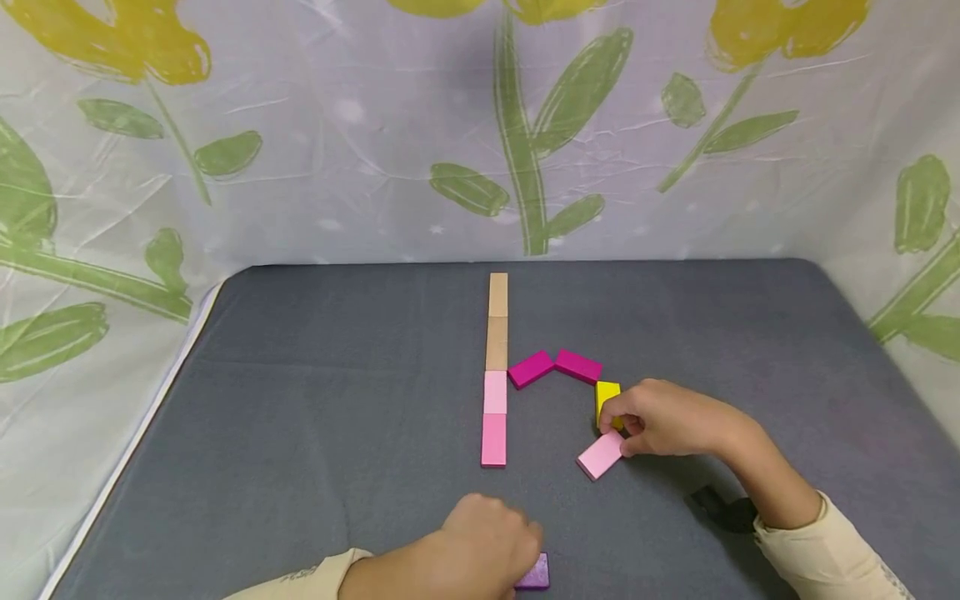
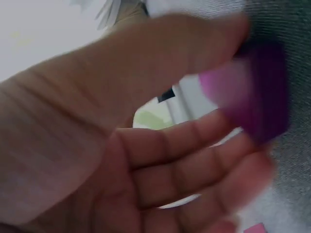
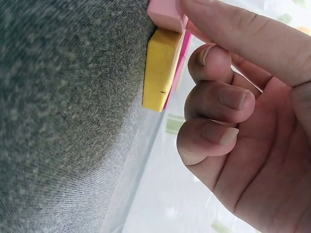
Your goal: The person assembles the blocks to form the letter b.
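Observation:
My right hand (image 1: 667, 419) pinches a light pink block (image 1: 600, 457) between thumb and finger at the lower end of a yellow block (image 1: 607, 392). In the right wrist view that pink block (image 3: 167, 14) lies against the yellow block (image 3: 163, 70), and the other fingers curl free of both. Nearer the front edge of the head view, my left hand (image 1: 476, 546) holds a purple block (image 1: 536, 573) low over the grey cloth. The left wrist view, somewhat blurred, has the purple block (image 2: 269, 92) between thumb and fingers; part of it is hidden.
A straight column runs down the middle: two tan blocks (image 1: 498, 321), then a pale pink block (image 1: 495, 392) and a pink block (image 1: 493, 440). Two magenta blocks (image 1: 532, 369) arc from it to the yellow one. A dark object (image 1: 723, 508) is beside the right wrist. Flower-printed fabric (image 1: 337, 167) stands behind.

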{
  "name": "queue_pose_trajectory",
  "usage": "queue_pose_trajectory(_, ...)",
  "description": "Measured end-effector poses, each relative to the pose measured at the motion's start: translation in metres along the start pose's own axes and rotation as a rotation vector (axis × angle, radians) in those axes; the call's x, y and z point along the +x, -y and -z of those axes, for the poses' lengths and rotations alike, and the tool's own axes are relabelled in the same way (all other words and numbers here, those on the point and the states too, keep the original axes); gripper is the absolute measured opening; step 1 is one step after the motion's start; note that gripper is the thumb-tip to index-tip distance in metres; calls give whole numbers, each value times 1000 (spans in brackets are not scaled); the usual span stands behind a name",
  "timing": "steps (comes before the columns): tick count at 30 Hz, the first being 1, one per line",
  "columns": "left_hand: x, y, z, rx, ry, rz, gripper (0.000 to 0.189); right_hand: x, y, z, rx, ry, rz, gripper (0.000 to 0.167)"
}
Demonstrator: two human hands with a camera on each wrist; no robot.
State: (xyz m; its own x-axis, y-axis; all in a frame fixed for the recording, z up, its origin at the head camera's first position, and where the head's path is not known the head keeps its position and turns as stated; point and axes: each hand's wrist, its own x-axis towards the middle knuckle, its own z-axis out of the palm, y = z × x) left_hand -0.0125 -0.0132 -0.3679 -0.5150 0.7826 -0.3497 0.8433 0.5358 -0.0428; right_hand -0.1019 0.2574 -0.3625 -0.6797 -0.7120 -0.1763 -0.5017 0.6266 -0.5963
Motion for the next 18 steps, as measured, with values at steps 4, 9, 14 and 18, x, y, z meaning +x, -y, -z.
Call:
queue_pose_trajectory(4,3,2,0,37,-213,-21,27,1,1,0,3,6,15,25)
queue_pose_trajectory(9,14,8,0,70,-377,30,27,1,1,0,14,11,11,24)
queue_pose_trajectory(14,22,18,3,34,-398,54,22,0,0,1,21,16,-3,24)
queue_pose_trajectory(18,26,23,4,8,-391,72,22,0,0,2,34,25,-13,24)
